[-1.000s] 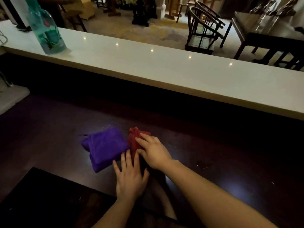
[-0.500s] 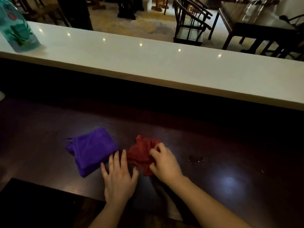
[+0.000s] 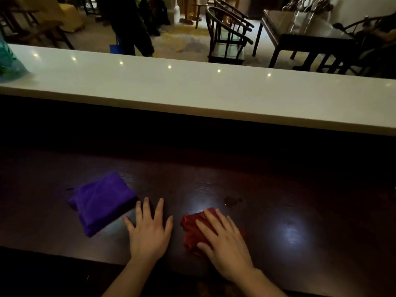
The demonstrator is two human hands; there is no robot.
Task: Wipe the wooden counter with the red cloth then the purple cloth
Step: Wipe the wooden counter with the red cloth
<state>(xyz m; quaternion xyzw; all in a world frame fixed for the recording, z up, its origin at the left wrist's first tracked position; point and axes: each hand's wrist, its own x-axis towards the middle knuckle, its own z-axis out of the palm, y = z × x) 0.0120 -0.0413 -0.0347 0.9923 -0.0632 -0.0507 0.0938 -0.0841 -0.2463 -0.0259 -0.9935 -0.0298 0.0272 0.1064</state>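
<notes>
Red cloth (image 3: 192,230) lies bunched under the right hand (image 3: 225,243), fingers spread flat on it; smudge (image 3: 232,201) just above. Left hand (image 3: 149,232) splayed on bench (image 3: 300,200).

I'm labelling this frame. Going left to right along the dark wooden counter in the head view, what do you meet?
purple cloth → left hand, flat on the wood → red cloth, under the right hand → small wet spot, farther back
</notes>
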